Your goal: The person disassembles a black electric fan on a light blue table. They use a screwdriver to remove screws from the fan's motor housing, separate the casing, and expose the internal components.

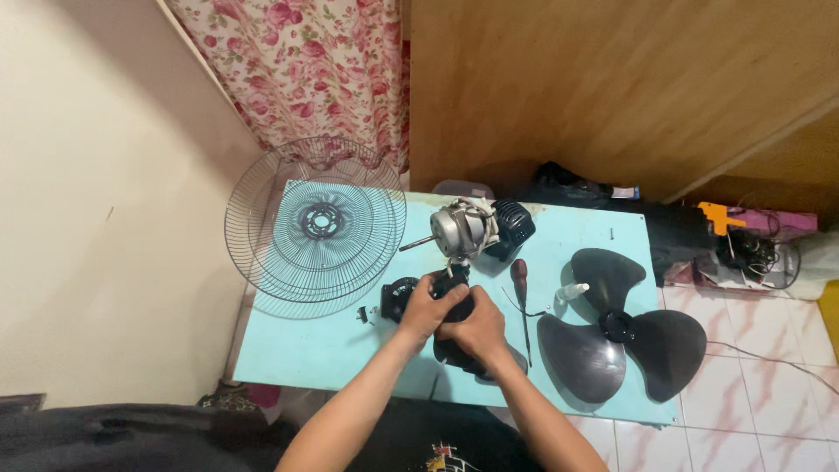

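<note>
While both my hands, left [426, 308] and right [474, 329], grip the black fan housing [454, 350] tight, its loose motor [463, 229] could tip and roll off the surface [315, 350].

Both hands meet over a black fan housing part [454, 336] near the front of the pale blue surface [323, 350]; the left hand [426, 310] grips its upper end, the right hand [476, 330] wraps over its middle; just beyond them lies the silver motor [461, 229] with its shaft pointing left; a wire fan guard [315, 227] overhangs the left edge; a dark-handled screwdriver [523, 301] lies just right of the hands; the black three-blade propeller [620, 328] rests farther right.
</note>
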